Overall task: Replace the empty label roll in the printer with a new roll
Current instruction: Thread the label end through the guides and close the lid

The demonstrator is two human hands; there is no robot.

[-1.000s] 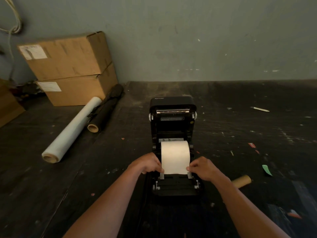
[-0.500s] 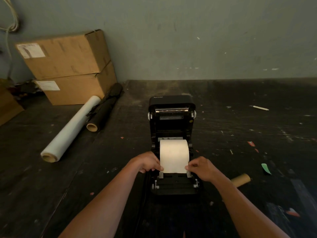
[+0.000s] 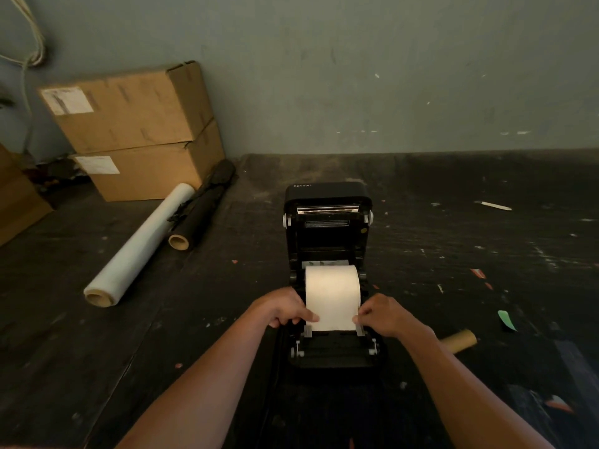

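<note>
Left hand [image 3: 282,308] pinches the left edge of the label strip, right hand [image 3: 385,315] the right edge. One white label roll [image 3: 332,288] sits in the open bay of one black printer [image 3: 327,222], lid tipped back toward 12 o'clock. One empty cardboard core [image 3: 460,340] lies at 3 o'clock. Two stacked boxes [image 3: 136,131] and two long rolls, one clear film roll [image 3: 139,244] and one black roll [image 3: 201,209], at 10 o'clock. Bare dark desk [image 3: 486,254] right of the printer.

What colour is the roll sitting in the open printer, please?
The label roll is plain white to cream, with no visible print; the head view shows it clearly.
</note>
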